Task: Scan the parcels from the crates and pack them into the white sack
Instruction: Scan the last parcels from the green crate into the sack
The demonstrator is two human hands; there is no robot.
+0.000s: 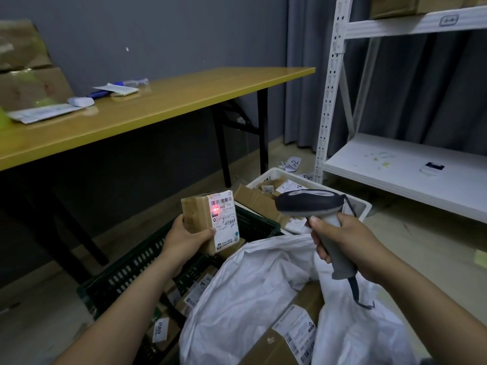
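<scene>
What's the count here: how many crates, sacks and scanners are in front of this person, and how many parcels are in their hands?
Crates: 2, a dark green crate and a white crate
Sacks: 1, the white sack
Scanners: 1, the scanner gripped by the right hand
Parcels in hand: 1, the parcel held by the left hand
Total: 5

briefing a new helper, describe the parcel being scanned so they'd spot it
Above the dark green crate by the yellow table, the left hand holds a small brown parcel. Only its white label shows a glowing red dot.
</scene>
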